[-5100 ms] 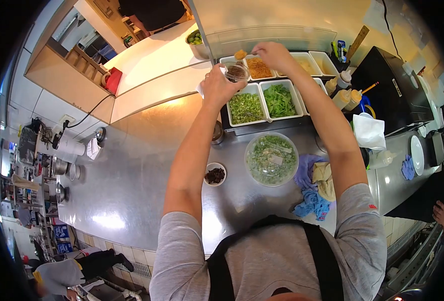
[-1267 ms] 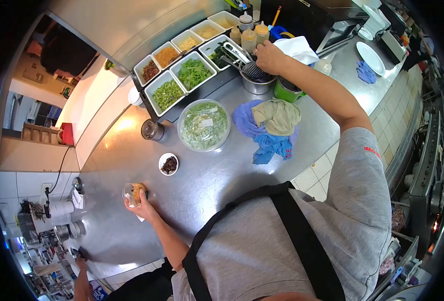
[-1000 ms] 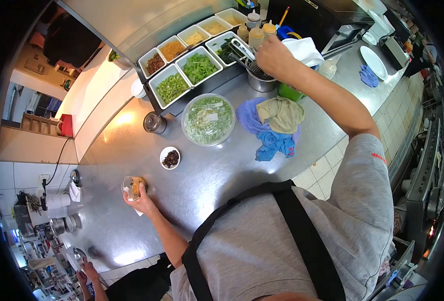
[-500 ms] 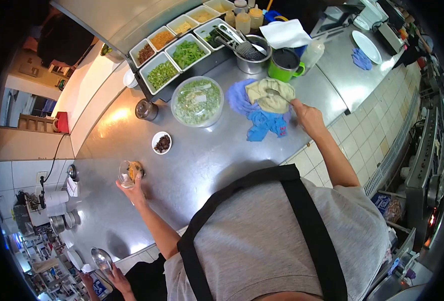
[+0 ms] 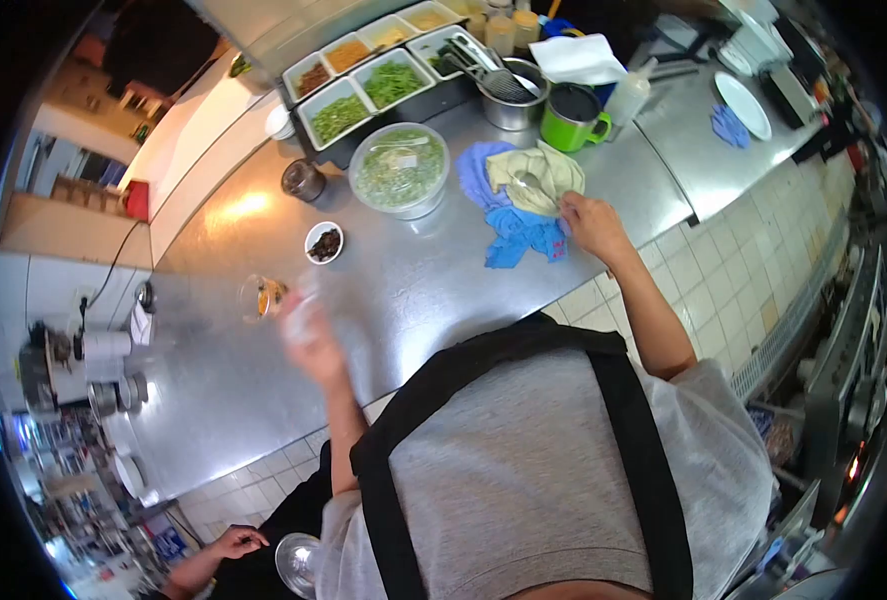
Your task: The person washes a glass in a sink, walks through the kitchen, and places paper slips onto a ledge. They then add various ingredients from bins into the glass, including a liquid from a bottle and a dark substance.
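Note:
My right hand [image 5: 593, 228] is closed on the handle of a spoon [image 5: 529, 181], whose bowl rests on a cream cloth [image 5: 559, 180]. A purple cloth [image 5: 475, 178] and a blue cloth [image 5: 523, 237] lie bunched against it. My left hand [image 5: 313, 338] is smeared by motion above the steel counter, with a whitish thing, too blurred to name, in its fingers. Left of that hand stands a clear cup [image 5: 261, 300] with orange and dark contents. Beyond it sits a small white bowl [image 5: 324, 243] of dark pieces.
A lidded tub of chopped greens [image 5: 399, 172] stands mid-counter before trays of toppings [image 5: 393, 80]. Right of these are a steel pot [image 5: 512, 108] with utensils and a green mug [image 5: 573, 120]. A co-worker's hand [image 5: 239, 541] shows at lower left, near a metal bowl [image 5: 298, 562].
My left hand has left the clear cup and moved right, the whitish thing with it. My right hand shifts slightly with the spoon. The co-worker's metal bowl has moved right.

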Tool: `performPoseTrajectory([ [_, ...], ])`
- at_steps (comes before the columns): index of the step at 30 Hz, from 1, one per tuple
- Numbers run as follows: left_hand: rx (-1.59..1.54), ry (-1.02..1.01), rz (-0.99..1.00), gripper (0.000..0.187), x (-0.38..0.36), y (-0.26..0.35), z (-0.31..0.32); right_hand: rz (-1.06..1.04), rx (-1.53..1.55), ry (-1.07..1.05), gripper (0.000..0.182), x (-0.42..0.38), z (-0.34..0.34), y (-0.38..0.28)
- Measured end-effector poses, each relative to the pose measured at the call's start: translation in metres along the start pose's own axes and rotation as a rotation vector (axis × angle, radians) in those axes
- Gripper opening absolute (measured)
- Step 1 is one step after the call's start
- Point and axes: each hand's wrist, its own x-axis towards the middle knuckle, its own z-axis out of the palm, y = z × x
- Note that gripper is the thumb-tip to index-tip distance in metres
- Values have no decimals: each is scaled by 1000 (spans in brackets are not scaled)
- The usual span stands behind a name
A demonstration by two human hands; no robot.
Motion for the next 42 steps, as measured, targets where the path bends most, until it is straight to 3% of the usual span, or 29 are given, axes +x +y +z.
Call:
performPoseTrajectory([
  [2, 42, -341, 105, 19, -14, 28, 57, 12, 61, -35, 16, 0, -2, -2],
  [3, 5, -525, 153, 25, -23, 26, 88, 21, 122, -36, 16, 1, -1, 0],
  [5, -94, -745, 222, 41, -47, 22, 139, 43, 232, -51, 17, 2, 3, 5],
  [7, 103, -814, 482, 41, -64, 15, 176, 78, 314, -77, 17, 4, 9, 9],
  [11, 45, -718, 554, 38, -50, 1, 225, 123, 333, -102, 17, 1, 8, 11],
  [16, -125, -522, 544, 35, -11, 36, 259, 41, 246, -131, 17, -3, 8, 8],
  [19, 94, -661, 616, 27, -17, 25, 277, 13, 243, -159, 18, -6, 15, 8],
  [20, 171, -623, 694, 23, -21, 21, 280, 12, 245, -166, 18, -3, 14, 8],
  [23, 252, -683, 699, 22, -24, 22, 266, -45, 120, -214, 18, 2, -1, 5],
  [24, 245, -610, 746, 19, -25, 20, 265, -112, 19, -204, 18, 5, -12, 1],
  [27, 244, -675, 642, 21, -24, 23, 258, -254, -345, -191, 18, 8, -56, -15],
  [28, 190, -747, 565, 31, -20, 19, 259, -251, -424, -151, 18, 10, -72, -18],
  [32, -30, -575, 416, 53, -3, 40, 199, -201, -432, 104, 17, 22, -125, -55],
  [34, -67, -435, 424, 47, 4, 36, 144, -207, -302, 207, 16, 34, -132, -74],
  [38, 346, 84, 284, 46, 22, 16, 11, -375, -205, 278, 16, 78, -112, -110],
  [39, 519, 190, 258, 52, 24, -11, -16, -421, -221, 291, 16, 93, -103, -123],
  [41, 625, 302, -2, 75, 24, -31, -58, -479, -311, 259, 16, 129, -86, -153],
  [42, 626, 257, -105, 83, 27, -37, -69, -523, -292, 287, 12, 151, -73, -166],
])
